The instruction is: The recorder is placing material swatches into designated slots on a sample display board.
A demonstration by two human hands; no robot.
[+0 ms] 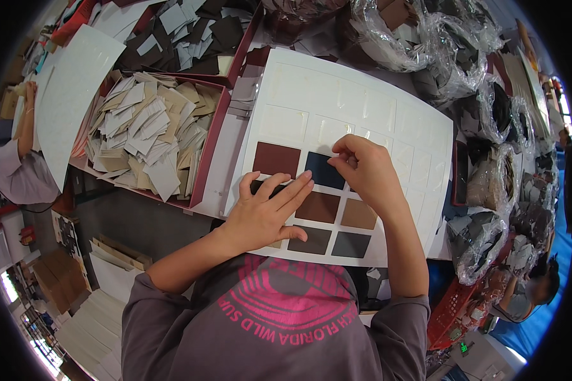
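Note:
A large white card (419,114) printed with a grid of rectangles lies in front of me. Colour swatches fill its nearer rows: burgundy (277,158), navy (321,173), brown (318,207), tan (359,214), dark grey-brown (311,241) and slate grey (351,244). A black one is mostly covered by my left hand (264,213). That hand rests open on the card, fingers spread, its fingertips at the navy swatch's left edge. My right hand (365,166) is closed in a pinch at the navy swatch's upper right corner. What lies between its fingertips cannot be made out.
At left stands a dark red box (210,149) heaped with beige and white pieces; behind it another box (245,47) holds dark pieces. Clear plastic bags (454,60) of swatches line the right side. Other people work at far left (25,168) and far right (527,292).

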